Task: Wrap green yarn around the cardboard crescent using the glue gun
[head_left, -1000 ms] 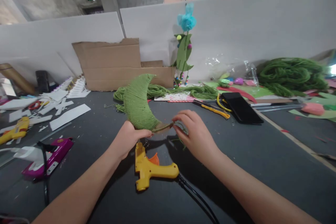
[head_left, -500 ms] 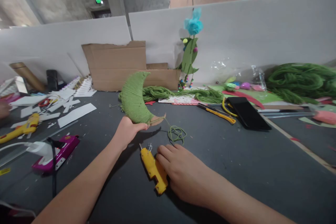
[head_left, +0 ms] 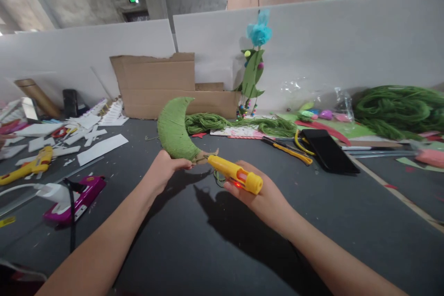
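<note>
My left hand (head_left: 169,169) grips the lower end of a cardboard crescent (head_left: 175,132) wound with green yarn; bare cardboard shows at its lower right tip. In my right hand (head_left: 258,194) is a yellow glue gun (head_left: 236,173), its nozzle pointing left at that bare tip. Whether the nozzle touches the cardboard cannot be made out. A red light glows on the gun. Loose green yarn (head_left: 218,178) hangs or lies below the tip, partly hidden by the gun.
A purple power strip (head_left: 78,201), white scraps (head_left: 102,149) and another yellow glue gun (head_left: 36,165) lie left. Cardboard (head_left: 156,85) stands behind. A black phone (head_left: 328,150), a yellow-handled cutter (head_left: 293,152) and green yarn bundles (head_left: 398,108) are at right.
My right hand has picked up the yellow glue gun from the table and brought it up to the crescent's bare tip. The crescent has shifted slightly left in my left hand.
</note>
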Tool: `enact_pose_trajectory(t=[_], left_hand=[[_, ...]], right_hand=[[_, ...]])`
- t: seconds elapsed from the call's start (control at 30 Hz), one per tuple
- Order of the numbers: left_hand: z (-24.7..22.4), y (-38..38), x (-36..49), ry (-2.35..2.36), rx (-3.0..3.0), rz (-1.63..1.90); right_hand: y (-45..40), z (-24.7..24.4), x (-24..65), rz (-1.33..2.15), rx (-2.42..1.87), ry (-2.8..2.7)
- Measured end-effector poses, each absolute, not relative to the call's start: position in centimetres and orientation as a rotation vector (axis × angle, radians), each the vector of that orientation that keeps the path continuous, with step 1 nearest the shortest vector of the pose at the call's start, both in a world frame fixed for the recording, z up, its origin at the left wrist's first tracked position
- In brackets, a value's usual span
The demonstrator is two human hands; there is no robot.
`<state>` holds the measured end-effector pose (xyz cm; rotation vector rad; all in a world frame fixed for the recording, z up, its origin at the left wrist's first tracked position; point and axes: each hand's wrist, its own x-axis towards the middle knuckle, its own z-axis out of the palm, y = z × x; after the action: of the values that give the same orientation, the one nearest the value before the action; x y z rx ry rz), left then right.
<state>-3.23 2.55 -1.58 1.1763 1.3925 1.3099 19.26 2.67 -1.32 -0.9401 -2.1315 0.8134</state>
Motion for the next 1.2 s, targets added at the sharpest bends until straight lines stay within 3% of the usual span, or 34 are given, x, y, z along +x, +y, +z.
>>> enact_pose_trajectory(t=[0.6, 1.2], left_hand=[[-1.4, 1.8, -2.1, 1.31, 1.233, 1.267], [-1.3, 1.9, -2.1, 1.355, 1.25, 1.251]], right_hand=[[3.2, -2.7, 19.1, 0.96, -1.263, -1.944], [2.9, -1.2, 18.8, 0.783, -1.295, -2.023]])
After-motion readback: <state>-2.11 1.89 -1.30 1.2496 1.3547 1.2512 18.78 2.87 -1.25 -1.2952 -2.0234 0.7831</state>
